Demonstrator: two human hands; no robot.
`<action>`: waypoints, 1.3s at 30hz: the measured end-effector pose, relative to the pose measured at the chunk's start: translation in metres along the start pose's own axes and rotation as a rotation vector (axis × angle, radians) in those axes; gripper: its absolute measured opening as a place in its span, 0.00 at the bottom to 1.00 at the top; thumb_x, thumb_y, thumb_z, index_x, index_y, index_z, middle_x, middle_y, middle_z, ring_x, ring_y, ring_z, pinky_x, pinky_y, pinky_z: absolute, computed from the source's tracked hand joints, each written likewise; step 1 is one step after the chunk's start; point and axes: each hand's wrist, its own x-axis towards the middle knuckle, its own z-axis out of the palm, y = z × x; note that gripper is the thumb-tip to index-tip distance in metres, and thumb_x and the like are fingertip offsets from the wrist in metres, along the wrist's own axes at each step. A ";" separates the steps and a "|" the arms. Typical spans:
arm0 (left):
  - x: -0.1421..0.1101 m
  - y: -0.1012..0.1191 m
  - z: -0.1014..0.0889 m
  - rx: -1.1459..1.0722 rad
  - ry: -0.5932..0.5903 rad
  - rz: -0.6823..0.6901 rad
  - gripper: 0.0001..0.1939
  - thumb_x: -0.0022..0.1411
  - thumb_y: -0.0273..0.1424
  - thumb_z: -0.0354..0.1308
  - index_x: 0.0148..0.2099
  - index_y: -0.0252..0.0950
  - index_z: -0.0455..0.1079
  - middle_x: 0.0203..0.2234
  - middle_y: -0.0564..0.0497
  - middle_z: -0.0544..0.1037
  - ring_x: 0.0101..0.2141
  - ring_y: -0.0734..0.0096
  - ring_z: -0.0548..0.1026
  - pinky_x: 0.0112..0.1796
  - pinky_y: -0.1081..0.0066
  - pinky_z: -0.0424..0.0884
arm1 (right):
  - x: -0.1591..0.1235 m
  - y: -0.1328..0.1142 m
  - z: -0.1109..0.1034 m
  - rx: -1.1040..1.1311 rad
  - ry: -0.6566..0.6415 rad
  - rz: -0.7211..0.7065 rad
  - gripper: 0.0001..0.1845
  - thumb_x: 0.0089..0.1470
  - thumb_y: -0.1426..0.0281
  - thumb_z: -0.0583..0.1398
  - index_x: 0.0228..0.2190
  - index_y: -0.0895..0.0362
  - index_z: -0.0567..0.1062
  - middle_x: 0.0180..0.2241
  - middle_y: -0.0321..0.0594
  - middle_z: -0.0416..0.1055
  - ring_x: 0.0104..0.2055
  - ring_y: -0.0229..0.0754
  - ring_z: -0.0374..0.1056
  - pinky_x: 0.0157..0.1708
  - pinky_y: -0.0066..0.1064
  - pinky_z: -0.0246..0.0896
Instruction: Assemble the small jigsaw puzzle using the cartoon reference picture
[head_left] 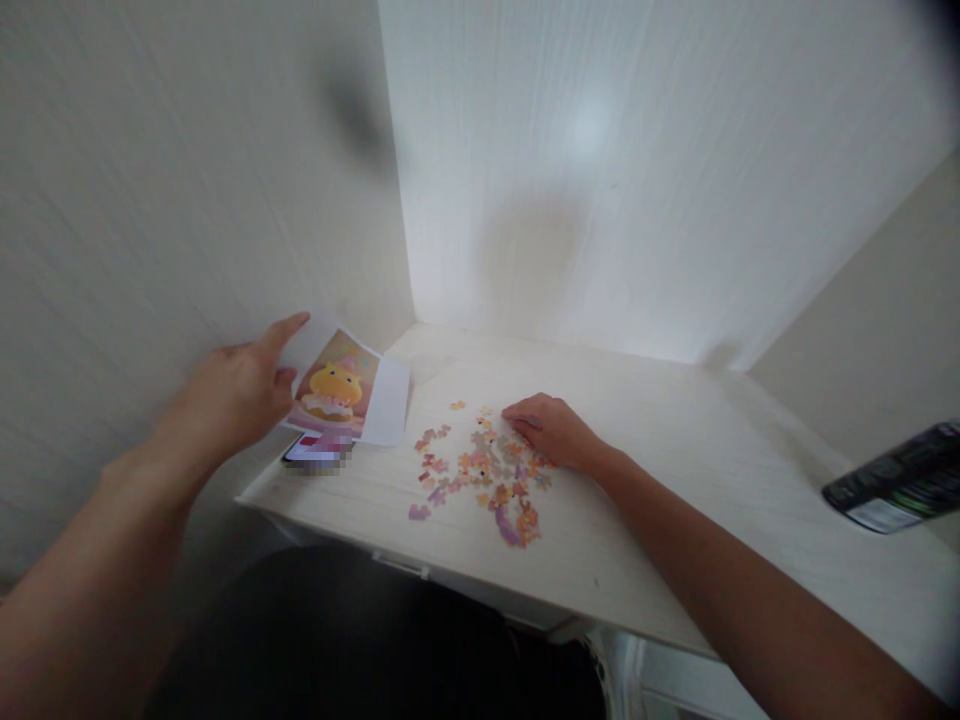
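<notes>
My left hand [240, 385] grips the left edge of a white sheet [346, 388] printed with a yellow cartoon figure, holding it tilted against the left wall above the desk. My right hand [551, 430] rests knuckles-up on the white desk [675, 480], its fingers curled down onto a scatter of small puzzle pieces [484, 475] in orange, pink and purple. Whether those fingers pinch a piece is hidden. A few pieces lie apart toward the desk's front edge.
A phone-like flat object [319, 450] lies under the sheet near the desk's left edge. A dark packet [896, 480] sits at the far right. White walls close in the desk on the left and back.
</notes>
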 end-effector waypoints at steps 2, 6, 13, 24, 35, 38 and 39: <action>0.004 0.000 0.001 -0.019 -0.062 0.036 0.34 0.66 0.33 0.50 0.71 0.40 0.46 0.39 0.42 0.77 0.42 0.47 0.77 0.42 0.56 0.72 | 0.001 -0.001 -0.001 0.031 0.009 0.031 0.15 0.60 0.73 0.56 0.42 0.56 0.81 0.43 0.41 0.80 0.45 0.45 0.74 0.50 0.37 0.65; 0.010 0.004 0.018 -0.110 -0.181 0.122 0.35 0.66 0.33 0.49 0.72 0.39 0.45 0.42 0.41 0.77 0.41 0.53 0.77 0.42 0.61 0.71 | -0.001 0.000 -0.005 0.125 0.034 0.088 0.14 0.58 0.74 0.57 0.41 0.55 0.81 0.42 0.40 0.80 0.42 0.41 0.75 0.47 0.33 0.67; 0.016 0.006 0.027 -0.154 -0.170 0.120 0.36 0.63 0.32 0.53 0.71 0.39 0.49 0.42 0.42 0.78 0.41 0.52 0.77 0.42 0.62 0.71 | -0.004 0.011 -0.008 0.130 0.116 0.185 0.13 0.57 0.73 0.58 0.41 0.57 0.81 0.43 0.44 0.79 0.43 0.42 0.74 0.47 0.33 0.67; 0.036 0.017 -0.018 -0.008 -0.169 0.197 0.38 0.60 0.29 0.58 0.71 0.42 0.50 0.33 0.48 0.76 0.28 0.65 0.74 0.35 0.68 0.71 | -0.003 0.014 -0.007 0.121 0.096 0.230 0.13 0.57 0.71 0.59 0.41 0.59 0.81 0.44 0.47 0.79 0.44 0.45 0.74 0.48 0.36 0.66; 0.033 0.024 -0.009 -0.235 -0.272 0.317 0.38 0.57 0.33 0.57 0.69 0.36 0.54 0.53 0.46 0.73 0.45 0.63 0.75 0.46 0.68 0.69 | -0.005 0.016 -0.009 0.142 0.129 0.228 0.12 0.57 0.70 0.59 0.40 0.59 0.81 0.43 0.45 0.79 0.43 0.44 0.74 0.48 0.35 0.66; 0.029 0.017 0.006 -0.304 -0.288 0.313 0.41 0.55 0.39 0.56 0.70 0.36 0.53 0.56 0.47 0.70 0.47 0.64 0.74 0.49 0.68 0.68 | -0.005 0.020 -0.008 0.151 0.166 0.252 0.13 0.56 0.71 0.58 0.40 0.58 0.81 0.43 0.45 0.79 0.43 0.43 0.74 0.48 0.34 0.66; 0.029 0.015 0.011 -0.334 -0.289 0.319 0.42 0.55 0.40 0.55 0.70 0.35 0.52 0.57 0.46 0.69 0.48 0.64 0.73 0.50 0.68 0.68 | -0.005 0.021 -0.008 0.154 0.178 0.262 0.13 0.56 0.71 0.58 0.39 0.58 0.81 0.42 0.45 0.79 0.43 0.43 0.74 0.47 0.34 0.67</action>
